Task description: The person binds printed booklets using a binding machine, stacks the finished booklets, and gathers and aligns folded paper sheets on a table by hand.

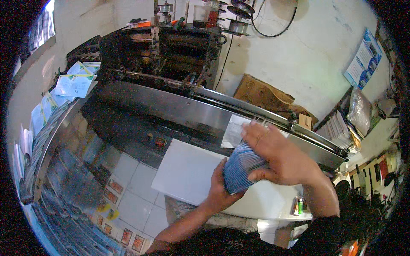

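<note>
A thick stack of folded papers with blue-striped edges (239, 168) is held between my two hands, tilted above a white board (183, 170). My left hand (220, 185) grips it from the left and below, thumb along its side. Over its top and right side lies my right hand (275, 151), slightly blurred, with the thumb pressed to the near edge. The underside of the stack is hidden. Just beyond my right fingertips, a white sheet (231, 131) lies against the metal rail.
A dark machine with rollers (179, 59) stands at the back, a long steel rail (158, 96) before it. Printed leaflets (76, 85) line the left edge. Brown cardboard (262, 96) leans behind the rail. A small green-and-black cylinder (299, 206) stands at the near right.
</note>
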A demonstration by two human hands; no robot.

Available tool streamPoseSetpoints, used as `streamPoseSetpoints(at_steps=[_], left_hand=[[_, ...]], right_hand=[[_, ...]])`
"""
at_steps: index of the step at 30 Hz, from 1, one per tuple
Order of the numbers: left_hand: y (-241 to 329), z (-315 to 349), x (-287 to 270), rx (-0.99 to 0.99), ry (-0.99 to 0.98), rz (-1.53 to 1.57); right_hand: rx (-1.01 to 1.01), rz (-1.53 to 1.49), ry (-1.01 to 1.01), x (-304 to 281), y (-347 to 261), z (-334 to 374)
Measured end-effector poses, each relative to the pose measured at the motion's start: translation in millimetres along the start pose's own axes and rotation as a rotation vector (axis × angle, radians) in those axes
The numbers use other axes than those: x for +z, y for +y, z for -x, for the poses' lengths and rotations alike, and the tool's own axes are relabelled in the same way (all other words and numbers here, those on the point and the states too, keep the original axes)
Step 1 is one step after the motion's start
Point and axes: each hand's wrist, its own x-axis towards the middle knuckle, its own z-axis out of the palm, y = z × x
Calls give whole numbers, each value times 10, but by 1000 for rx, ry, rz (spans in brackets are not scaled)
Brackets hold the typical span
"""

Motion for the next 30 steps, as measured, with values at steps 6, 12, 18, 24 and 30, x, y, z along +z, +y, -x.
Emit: streamPoseSetpoints(at_steps=[6,12,18,24,30], left_hand=[[-40,13,15,-82,0,181],[-98,33,20,-83,1,190],[-85,47,24,-76,-21,101],[-101,77,11,-86,-32,73],[36,-3,-31,-71,-58,9]], right_hand=[[-31,16,-130,33,-69,29],[23,-1,-27,-9,-172,99],[99,112,-76,12,-278,250],[106,124,-50,0,-241,267],[90,140,-49,-28,-264,300]])
